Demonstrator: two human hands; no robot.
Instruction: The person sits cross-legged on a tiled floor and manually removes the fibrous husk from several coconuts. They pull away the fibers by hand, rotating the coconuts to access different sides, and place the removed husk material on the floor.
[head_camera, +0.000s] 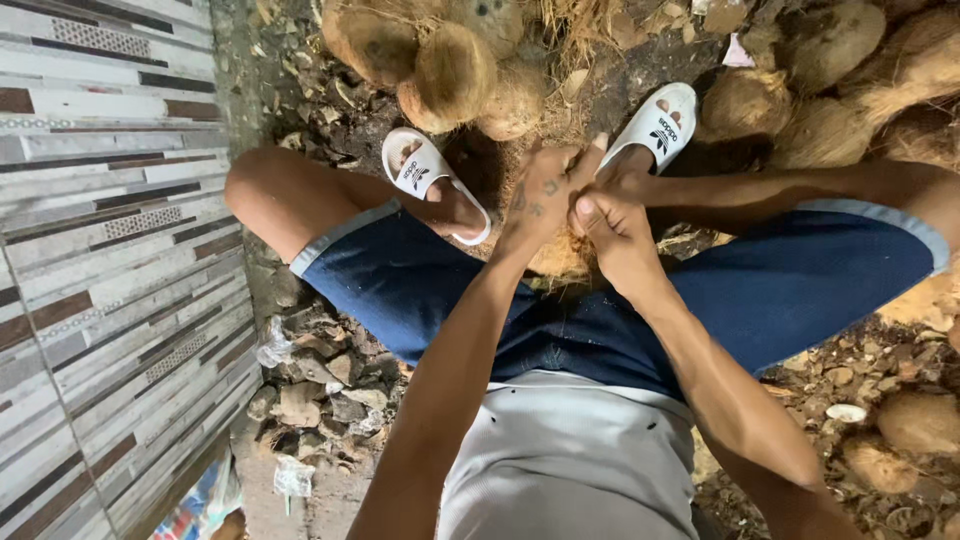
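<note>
- Dirt ground (640, 70) all round, littered with husk scraps and fibre; tiled wall (110, 250) with brown and grey stripes runs along my left.
- Nearest the camera: my grey shirt (570, 460) and blue shorts (420, 280). I'm squatting, knees spread wide.
- Rubble pile (320, 380) of broken stones sits by the wall under my left thigh, with bits of clear plastic among it.
- Both forearms run forward and meet between my knees.
- Left hand (540, 205): fingers curled and clamped over the top of a husked coconut (560, 258), thumb up. Closed tight on it.
- Right hand (612, 232): also wrapped shut on the same coconut, pressed against the left hand, thumb on top.
- Coconut sits low between my legs, just in front of the shorts, mostly hidden by both hands. Only a patch of tan fibre shows below them.
- Can't tell whether it rests on the ground or on something under it.
- Beyond the hands: my feet in white slides, left slide (425, 175) and right slide (660, 122), either side of the coconut.
- Furthest out: heap of brown fibrous coconuts (450, 60) past the left foot, more coconuts (830, 80) stacked at far right.
- A few loose ones (915, 420) lie on the dirt beside my right thigh.
</note>
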